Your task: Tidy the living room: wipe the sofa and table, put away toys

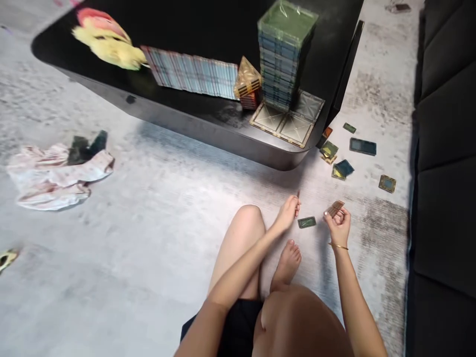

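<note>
My right hand [340,226] is closed on a reddish-brown magnetic tile [336,208], pinched between thumb and fingers above the rug. My left hand [287,213] is closed too, with a thin reddish piece [298,194] sticking up past its fingers, seen edge-on; it looks like another tile. Between the two hands a small green rectangular tile [307,222] lies on the rug. Beyond my right hand are a blue tile [344,167] overlapping a yellow one, a stack of green and yellow tiles [329,149], a long blue tile [363,146] and a square yellow-framed tile [387,183].
On the black table [208,25] stand a tall tile stack [280,59], a row of upright tiles [193,73], flat clear tiles [286,124] and a yellow plush toy [111,47]. A crumpled cloth [55,176] lies left on the rug. A dark sofa [446,198] borders the right.
</note>
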A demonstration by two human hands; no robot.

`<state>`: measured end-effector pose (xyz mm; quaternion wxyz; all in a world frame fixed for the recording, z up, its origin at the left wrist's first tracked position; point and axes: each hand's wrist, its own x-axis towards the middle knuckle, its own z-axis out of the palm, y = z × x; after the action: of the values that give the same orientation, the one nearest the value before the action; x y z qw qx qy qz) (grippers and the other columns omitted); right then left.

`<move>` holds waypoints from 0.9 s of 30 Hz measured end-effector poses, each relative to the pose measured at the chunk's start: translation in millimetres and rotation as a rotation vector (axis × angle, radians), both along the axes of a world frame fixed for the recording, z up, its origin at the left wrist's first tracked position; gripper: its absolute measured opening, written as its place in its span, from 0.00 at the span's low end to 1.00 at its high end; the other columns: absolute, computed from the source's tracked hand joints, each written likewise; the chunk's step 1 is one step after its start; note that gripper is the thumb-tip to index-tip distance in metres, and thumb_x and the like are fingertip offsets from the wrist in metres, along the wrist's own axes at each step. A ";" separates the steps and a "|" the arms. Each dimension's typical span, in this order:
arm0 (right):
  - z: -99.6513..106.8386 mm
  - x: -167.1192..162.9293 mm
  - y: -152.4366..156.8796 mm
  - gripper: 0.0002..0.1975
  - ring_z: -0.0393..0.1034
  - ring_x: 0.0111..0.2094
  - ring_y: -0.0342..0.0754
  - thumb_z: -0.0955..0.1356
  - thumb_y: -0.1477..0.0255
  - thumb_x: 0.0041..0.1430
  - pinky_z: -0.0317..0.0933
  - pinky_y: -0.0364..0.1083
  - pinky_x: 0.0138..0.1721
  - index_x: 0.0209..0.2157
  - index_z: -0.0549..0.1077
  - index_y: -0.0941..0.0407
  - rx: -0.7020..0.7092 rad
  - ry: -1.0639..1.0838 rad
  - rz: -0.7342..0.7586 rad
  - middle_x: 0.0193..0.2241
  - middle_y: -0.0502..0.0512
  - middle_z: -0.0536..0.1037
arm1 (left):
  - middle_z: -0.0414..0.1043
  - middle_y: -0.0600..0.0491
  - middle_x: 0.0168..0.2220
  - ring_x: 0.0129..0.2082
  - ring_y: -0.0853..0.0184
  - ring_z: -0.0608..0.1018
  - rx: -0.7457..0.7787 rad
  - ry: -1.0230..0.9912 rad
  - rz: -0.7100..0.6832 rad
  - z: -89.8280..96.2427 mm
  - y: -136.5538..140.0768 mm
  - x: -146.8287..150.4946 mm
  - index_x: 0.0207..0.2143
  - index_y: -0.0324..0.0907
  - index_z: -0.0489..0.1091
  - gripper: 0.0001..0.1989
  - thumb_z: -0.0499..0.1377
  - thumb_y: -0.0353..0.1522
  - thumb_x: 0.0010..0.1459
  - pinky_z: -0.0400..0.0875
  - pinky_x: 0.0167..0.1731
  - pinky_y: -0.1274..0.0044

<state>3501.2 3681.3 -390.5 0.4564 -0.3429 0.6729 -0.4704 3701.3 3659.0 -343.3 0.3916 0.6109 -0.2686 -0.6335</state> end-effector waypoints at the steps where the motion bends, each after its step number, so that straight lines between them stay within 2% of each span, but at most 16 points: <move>1: 18.2 20.2 -0.3 0.31 0.77 0.37 0.51 0.78 0.58 0.42 0.74 0.52 0.40 0.45 0.64 0.48 0.010 -0.115 0.051 0.38 0.51 0.76 | 0.66 0.57 0.24 0.24 0.69 0.72 -0.001 -0.002 0.017 2.7 3.3 -11.2 0.31 0.45 0.63 0.21 0.50 0.52 0.66 0.69 0.27 0.76; 3: 53.3 55.2 -2.7 0.31 0.78 0.39 0.50 0.77 0.55 0.44 0.75 0.51 0.41 0.46 0.66 0.50 0.055 -0.329 0.137 0.40 0.52 0.78 | 0.67 0.56 0.26 0.27 0.68 0.73 -0.040 -0.027 0.083 12.0 9.6 -21.6 0.33 0.45 0.62 0.20 0.50 0.51 0.66 0.70 0.30 0.76; 5: 80.7 79.9 -7.4 0.31 0.79 0.41 0.51 0.78 0.53 0.43 0.75 0.51 0.42 0.45 0.67 0.51 0.096 -0.491 0.174 0.41 0.54 0.80 | 0.69 0.56 0.28 0.30 0.68 0.74 -0.099 -0.051 0.155 24.2 14.4 -18.1 0.35 0.45 0.62 0.17 0.50 0.49 0.67 0.71 0.34 0.76; 8: 101.5 98.1 -13.9 0.30 0.79 0.41 0.52 0.78 0.51 0.43 0.75 0.52 0.41 0.42 0.67 0.51 0.133 -0.602 0.159 0.39 0.54 0.82 | 0.70 0.55 0.31 0.32 0.68 0.74 -0.172 -0.088 0.224 40.2 19.2 1.2 0.36 0.45 0.64 0.15 0.52 0.46 0.67 0.71 0.37 0.76; 12: 103.6 106.3 -14.5 0.29 0.80 0.41 0.53 0.79 0.51 0.42 0.76 0.53 0.40 0.38 0.67 0.51 0.186 -0.646 0.107 0.34 0.52 0.83 | 0.73 0.52 0.35 0.35 0.66 0.75 -0.199 -0.187 0.310 52.3 24.6 21.5 0.37 0.44 0.67 0.14 0.54 0.45 0.65 0.71 0.40 0.75; 15: 101.9 113.4 -12.9 0.25 0.80 0.44 0.54 0.77 0.52 0.47 0.76 0.54 0.42 0.39 0.71 0.53 0.215 -0.725 0.088 0.35 0.54 0.84 | 0.75 0.50 0.37 0.37 0.65 0.76 -0.205 -0.271 0.305 56.0 27.4 21.2 0.39 0.43 0.70 0.14 0.54 0.44 0.65 0.72 0.41 0.74; 18: 104.5 120.1 -12.8 0.19 0.78 0.47 0.54 0.73 0.55 0.55 0.74 0.54 0.48 0.40 0.76 0.55 0.227 -0.840 0.062 0.39 0.57 0.84 | 0.74 0.46 0.49 0.48 0.61 0.76 -0.275 -0.416 0.254 54.7 30.4 12.3 0.47 0.44 0.73 0.14 0.58 0.41 0.63 0.70 0.49 0.70; 22: 114.0 117.8 -15.4 0.17 0.79 0.45 0.51 0.64 0.57 0.64 0.72 0.54 0.51 0.40 0.78 0.54 0.309 -1.036 0.110 0.38 0.55 0.84 | 0.68 0.43 0.59 0.62 0.57 0.68 -0.358 -0.519 0.186 51.1 32.2 7.7 0.56 0.46 0.69 0.23 0.61 0.42 0.61 0.62 0.61 0.64; 25: 123.5 108.7 -19.2 0.13 0.79 0.40 0.47 0.64 0.62 0.65 0.73 0.52 0.50 0.42 0.78 0.52 0.328 -1.137 0.181 0.35 0.51 0.83 | 0.65 0.41 0.62 0.65 0.57 0.66 -0.494 -0.626 0.209 61.3 14.5 29.7 0.59 0.45 0.66 0.24 0.56 0.44 0.65 0.60 0.63 0.63; 27: 130.1 104.0 -23.2 0.11 0.78 0.37 0.45 0.65 0.67 0.63 0.73 0.50 0.48 0.44 0.78 0.51 0.309 -1.160 0.229 0.35 0.49 0.83 | 0.67 0.42 0.61 0.64 0.58 0.67 -0.638 -0.736 0.244 79.1 -13.7 59.1 0.59 0.44 0.65 0.23 0.52 0.44 0.67 0.59 0.64 0.63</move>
<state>3605.2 3658.0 -260.3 0.8407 -0.0309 0.3338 -0.4253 3760.4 3645.4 -264.2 0.5094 0.6706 -0.4959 -0.2118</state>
